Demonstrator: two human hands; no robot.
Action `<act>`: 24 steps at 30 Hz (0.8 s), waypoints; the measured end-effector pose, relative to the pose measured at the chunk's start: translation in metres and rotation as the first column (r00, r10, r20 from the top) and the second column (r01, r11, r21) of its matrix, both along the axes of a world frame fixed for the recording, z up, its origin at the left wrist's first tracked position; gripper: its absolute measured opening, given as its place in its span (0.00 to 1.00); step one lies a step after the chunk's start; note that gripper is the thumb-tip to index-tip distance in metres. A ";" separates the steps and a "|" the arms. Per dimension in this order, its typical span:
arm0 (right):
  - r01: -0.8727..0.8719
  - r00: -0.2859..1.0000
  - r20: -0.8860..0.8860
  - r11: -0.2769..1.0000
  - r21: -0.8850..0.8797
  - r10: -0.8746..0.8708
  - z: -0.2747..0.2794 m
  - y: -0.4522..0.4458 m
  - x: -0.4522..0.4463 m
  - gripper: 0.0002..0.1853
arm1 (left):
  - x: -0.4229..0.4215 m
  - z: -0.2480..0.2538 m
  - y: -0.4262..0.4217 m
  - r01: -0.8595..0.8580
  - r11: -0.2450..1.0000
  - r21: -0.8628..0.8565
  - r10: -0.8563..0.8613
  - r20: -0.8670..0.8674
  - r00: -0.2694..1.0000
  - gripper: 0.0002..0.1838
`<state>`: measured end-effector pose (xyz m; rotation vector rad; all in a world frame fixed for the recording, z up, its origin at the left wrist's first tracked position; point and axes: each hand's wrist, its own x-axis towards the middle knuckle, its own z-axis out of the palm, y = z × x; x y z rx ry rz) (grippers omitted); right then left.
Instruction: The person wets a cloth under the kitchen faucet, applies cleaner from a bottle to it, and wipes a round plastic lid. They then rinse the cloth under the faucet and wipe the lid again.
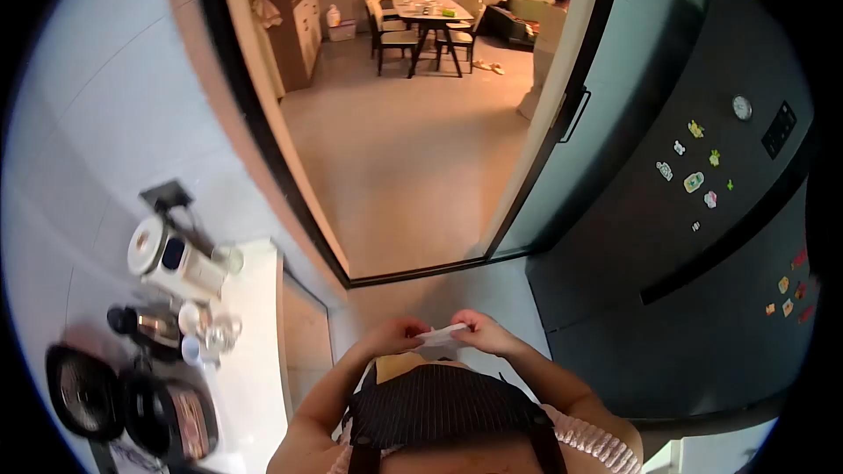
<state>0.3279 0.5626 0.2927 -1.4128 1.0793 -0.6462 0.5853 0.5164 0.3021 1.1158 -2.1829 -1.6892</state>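
Note:
A small white cloth or tissue is stretched between my two hands, in front of the dark striped apron I wear. Its left end is pinched in the fingers of my left hand. My right hand has closed on the other end. Both hands are at waist height, a short distance apart. Whether the white piece is cloth or paper cannot be made out.
A white counter at left holds a white appliance, a kettle, cups and an open black appliance. A dark fridge stands right. Beyond the doorway are a dining table and a person.

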 end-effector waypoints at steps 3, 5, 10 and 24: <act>0.173 0.973 0.146 0.983 0.059 -0.180 -0.005 -0.062 -0.019 0.11 | -0.021 -0.010 -0.098 0.121 0.992 -0.040 -0.124 -0.069 0.990 0.09; 0.309 0.928 0.196 0.949 0.064 -0.316 -0.006 -0.102 -0.032 0.13 | -0.041 -0.007 -0.156 0.178 0.978 -0.105 -0.185 -0.053 0.981 0.08; 0.360 0.922 0.108 0.926 0.116 -0.373 -0.012 -0.219 -0.074 0.13 | -0.095 -0.012 -0.292 0.259 0.937 -0.236 -0.284 -0.080 0.955 0.08; 0.137 0.989 0.034 0.985 0.100 -0.141 0.028 -0.681 -0.141 0.16 | -0.133 -0.012 -0.683 -0.165 0.951 0.261 0.242 -0.298 0.924 0.11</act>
